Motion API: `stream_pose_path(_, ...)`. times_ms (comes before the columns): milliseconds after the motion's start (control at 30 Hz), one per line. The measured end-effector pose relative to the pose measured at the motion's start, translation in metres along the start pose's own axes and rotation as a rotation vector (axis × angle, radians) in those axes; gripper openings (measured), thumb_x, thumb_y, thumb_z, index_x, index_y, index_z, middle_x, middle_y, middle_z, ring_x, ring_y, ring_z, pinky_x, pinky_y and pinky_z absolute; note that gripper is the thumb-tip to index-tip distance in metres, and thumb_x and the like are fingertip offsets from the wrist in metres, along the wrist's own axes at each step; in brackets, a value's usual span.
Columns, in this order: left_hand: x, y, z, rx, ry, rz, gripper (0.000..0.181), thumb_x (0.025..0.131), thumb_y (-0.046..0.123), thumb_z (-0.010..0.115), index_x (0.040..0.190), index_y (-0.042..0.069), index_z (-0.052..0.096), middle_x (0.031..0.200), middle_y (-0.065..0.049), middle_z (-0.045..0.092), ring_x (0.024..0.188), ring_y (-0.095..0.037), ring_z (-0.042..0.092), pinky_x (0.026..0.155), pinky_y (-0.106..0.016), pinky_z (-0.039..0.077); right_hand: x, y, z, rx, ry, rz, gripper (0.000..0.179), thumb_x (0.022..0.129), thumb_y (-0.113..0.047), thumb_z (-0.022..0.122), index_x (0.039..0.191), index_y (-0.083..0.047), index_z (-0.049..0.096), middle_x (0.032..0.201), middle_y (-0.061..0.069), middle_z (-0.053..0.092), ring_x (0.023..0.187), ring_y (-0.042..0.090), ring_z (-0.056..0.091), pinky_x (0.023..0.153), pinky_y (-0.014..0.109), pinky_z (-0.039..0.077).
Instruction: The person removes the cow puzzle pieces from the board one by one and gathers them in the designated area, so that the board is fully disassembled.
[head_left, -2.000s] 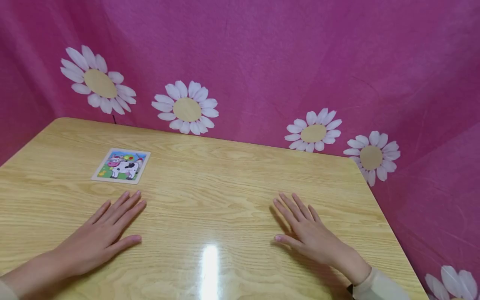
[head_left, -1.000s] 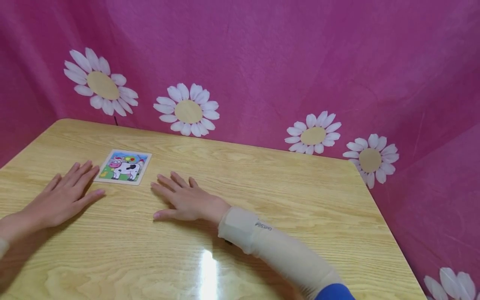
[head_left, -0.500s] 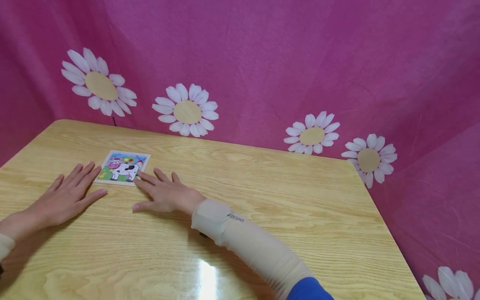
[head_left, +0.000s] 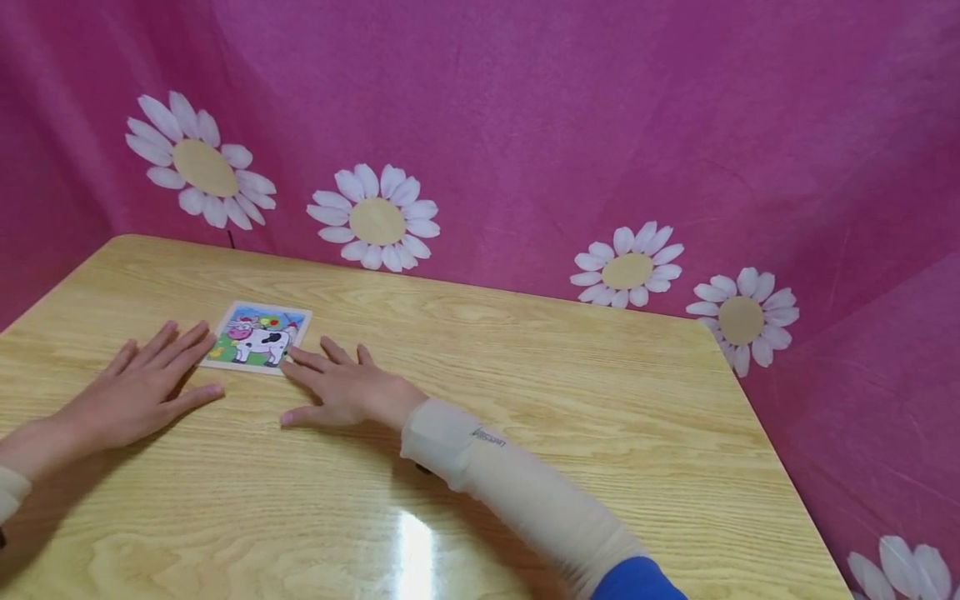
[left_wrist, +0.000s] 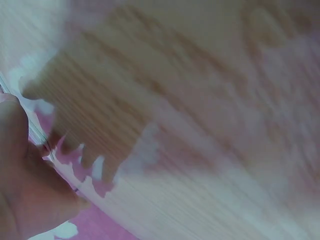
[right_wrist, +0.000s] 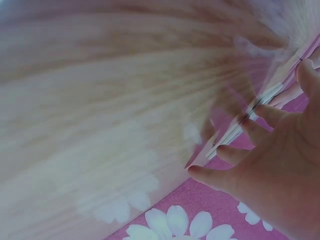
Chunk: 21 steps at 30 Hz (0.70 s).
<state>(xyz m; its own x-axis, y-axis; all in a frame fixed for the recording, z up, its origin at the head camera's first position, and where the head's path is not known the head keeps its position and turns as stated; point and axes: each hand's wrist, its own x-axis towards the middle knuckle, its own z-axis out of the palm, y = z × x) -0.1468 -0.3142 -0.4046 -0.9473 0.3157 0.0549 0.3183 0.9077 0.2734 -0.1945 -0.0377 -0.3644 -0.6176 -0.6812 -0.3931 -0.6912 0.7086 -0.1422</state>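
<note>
A square picture board with a cartoon cow (head_left: 257, 340) and a pale border lies flat on the wooden table, left of centre in the head view. My left hand (head_left: 138, 398) is at its left side, palm down, fingers straight, with the fingertips right at the border. From the right, my right hand (head_left: 348, 392) reaches across with fingers spread; its fingertips overlap the board's lower right corner. Seen edge-on in the right wrist view, the thin board (right_wrist: 245, 120) stands out beside the right fingertips. The left wrist view shows part of the left hand (left_wrist: 35, 195) low over the tabletop.
The wood-grain table (head_left: 562, 400) has a rounded far corner at each side. Behind it hangs a pink cloth (head_left: 510, 142) printed with white daisies. A bright light reflection (head_left: 415, 554) lies on the near tabletop. The right arm wears a beige sleeve (head_left: 517, 492).
My right hand has come left across the table to the board, and my left hand has moved up to its left side. Over the last half second both hands and the board have shifted slightly right.
</note>
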Motion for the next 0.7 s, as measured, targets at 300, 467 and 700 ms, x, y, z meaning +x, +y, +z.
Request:
stream_pose_path(300, -0.004, 0.024, 0.003, 0.011, -0.006, 0.043, 0.084, 0.095, 0.05, 0.058, 0.157, 0.006, 0.019, 0.162, -0.016, 0.016, 0.148, -0.035, -0.003, 0.113, -0.061, -0.009, -0.029, 0.014, 0.011, 0.003, 0.017, -0.06, 0.078, 0.093, -0.071, 0.034, 0.157, -0.038, 0.006, 0.161, -0.021, -0.007, 0.148, 0.016, -0.012, 0.118, 0.051, 0.002)
stream_pose_path(467, -0.006, 0.04, 0.008, 0.018, 0.02, 0.101, 0.084, 0.094, 0.049, 0.061, 0.156, 0.007, 0.024, 0.161, -0.014, 0.021, 0.149, -0.031, -0.001, 0.115, -0.056, -0.007, -0.051, 0.022, 0.017, -0.009, 0.034, -0.079, 0.079, 0.093, -0.07, 0.036, 0.158, -0.034, 0.009, 0.162, -0.018, -0.004, 0.149, 0.018, -0.009, 0.117, 0.053, 0.004)
stream_pose_path(700, -0.008, 0.063, 0.011, -0.001, -0.001, 0.142, 0.087, 0.092, 0.054, 0.06, 0.157, 0.009, 0.023, 0.16, -0.013, 0.023, 0.149, -0.031, 0.003, 0.116, -0.053, -0.006, -0.079, 0.035, 0.026, 0.027, 0.048, -0.094, 0.079, 0.093, -0.068, 0.04, 0.158, -0.032, 0.013, 0.163, -0.016, -0.001, 0.149, 0.02, -0.007, 0.117, 0.055, 0.003)
